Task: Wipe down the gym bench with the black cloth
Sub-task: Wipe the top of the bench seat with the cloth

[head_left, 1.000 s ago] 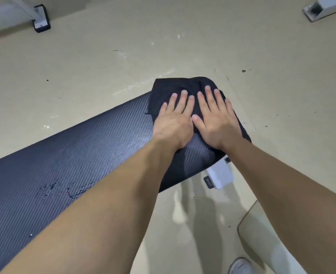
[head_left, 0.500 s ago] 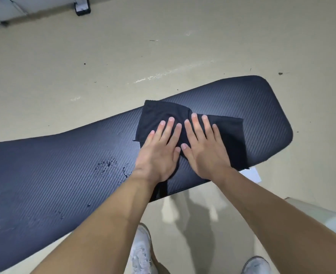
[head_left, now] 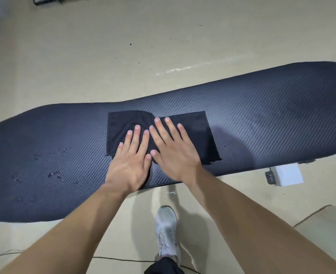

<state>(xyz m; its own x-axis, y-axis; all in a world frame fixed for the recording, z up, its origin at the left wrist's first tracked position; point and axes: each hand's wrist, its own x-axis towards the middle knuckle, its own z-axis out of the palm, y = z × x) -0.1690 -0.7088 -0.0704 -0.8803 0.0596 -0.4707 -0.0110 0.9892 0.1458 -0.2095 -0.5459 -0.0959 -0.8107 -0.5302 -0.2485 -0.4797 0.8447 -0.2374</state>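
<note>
A long dark gym bench pad (head_left: 262, 115) with a carbon-weave pattern runs left to right across the head view. The black cloth (head_left: 194, 131) lies spread flat on its middle. My left hand (head_left: 131, 161) and my right hand (head_left: 173, 153) rest side by side on the cloth, palms down and fingers straight and slightly apart, pressing it onto the pad. Neither hand curls around the cloth. Wet droplets (head_left: 54, 175) sit on the pad left of the cloth, and a few more droplets (head_left: 226, 144) lie just right of it.
The bench stands on a beige floor. A white bench foot (head_left: 285, 174) sticks out under the pad's near right edge. My white shoe (head_left: 167, 230) is on the floor below the hands. A thin cable (head_left: 123, 259) crosses the floor near the bottom.
Both hands have slid the cloth left along the pad, from the right end toward the middle. The cloth now lies flatter and the pad's right end is uncovered.
</note>
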